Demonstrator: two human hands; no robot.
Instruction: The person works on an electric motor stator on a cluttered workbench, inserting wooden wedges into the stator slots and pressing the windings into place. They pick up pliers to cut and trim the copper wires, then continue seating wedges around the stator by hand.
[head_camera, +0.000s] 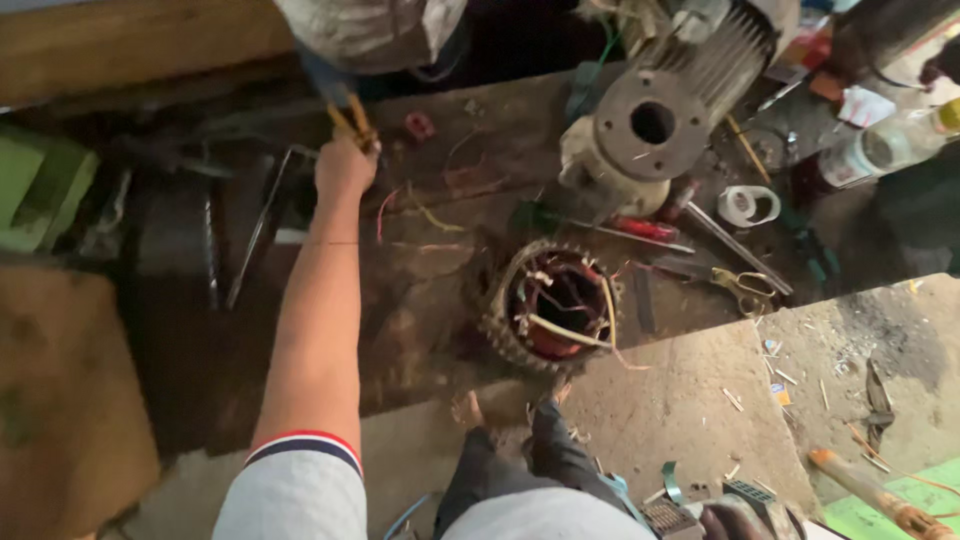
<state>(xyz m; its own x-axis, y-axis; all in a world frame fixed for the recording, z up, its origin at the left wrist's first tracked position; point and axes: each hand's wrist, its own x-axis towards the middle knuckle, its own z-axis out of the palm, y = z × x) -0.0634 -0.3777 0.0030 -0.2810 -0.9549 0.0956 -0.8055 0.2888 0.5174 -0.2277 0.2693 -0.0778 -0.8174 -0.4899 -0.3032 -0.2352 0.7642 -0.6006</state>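
Note:
My left hand (343, 165) reaches far across the dirty workbench (430, 290) and is closed around the yellow handles of a pair of pliers (350, 118) near the back edge. The pliers point away from me, toward a grey cloth bundle. A round motor stator (555, 305) with copper windings and loose wires lies on the bench to the right of my arm, well apart from the hand. My right hand is out of the picture. My knee in dark trousers (545, 455) shows below the stator.
A finned motor housing (655, 120) lies behind the stator. To the right lie a red-handled screwdriver (640, 228), scissors (745, 290), a tape roll (748, 205) and a clear bottle (880, 145). Long metal tools (255, 235) rest to the left of my arm. A concrete slab (700, 400) sits near me.

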